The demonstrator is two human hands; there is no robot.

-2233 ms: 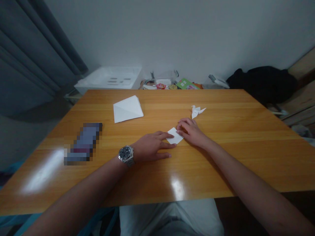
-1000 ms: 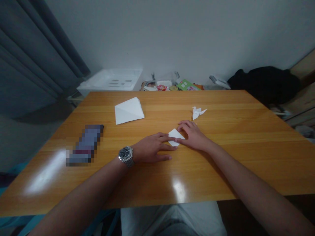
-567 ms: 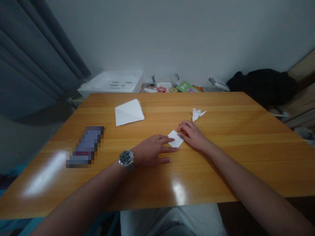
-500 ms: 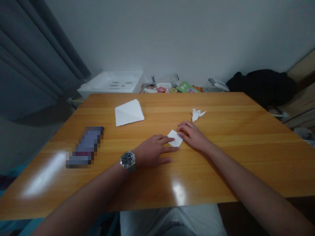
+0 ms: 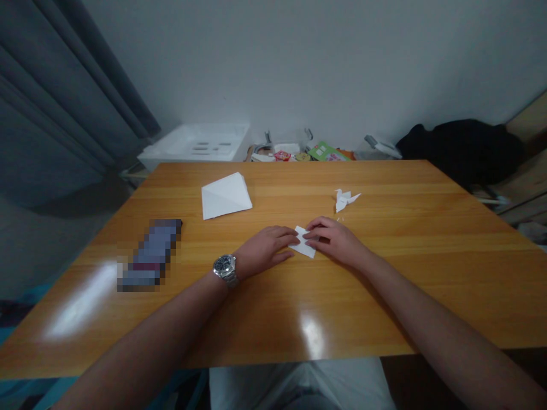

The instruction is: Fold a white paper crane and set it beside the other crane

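Note:
A small folded white piece of paper [image 5: 304, 248] lies on the wooden table between my hands, turned at an angle. My left hand [image 5: 267, 247], with a metal watch [image 5: 225, 267] on its wrist, has its fingertips on the paper's left corner; its thumb lies a little lower, near the table. From the other side, my right hand [image 5: 335, 240] holds the paper's upper right part with bent fingers and thumb. Just beyond the right hand stands a white folded paper crane [image 5: 345, 199]. Fingers cover parts of the paper, so its exact folds are hidden.
A stack of white paper sheets [image 5: 226, 196] lies at the back left of the table [image 5: 384, 310]. Left of my arm is a blurred phone-like object [image 5: 156, 250]. Behind the far edge are a white foam tray [image 5: 196, 142], colourful packets [image 5: 327, 152] and dark cloth [image 5: 461, 148].
My left hand has drawn its spread fingers together and back to the paper's left corner. The paper has turned and changed outline. My right fingers now reach further over it.

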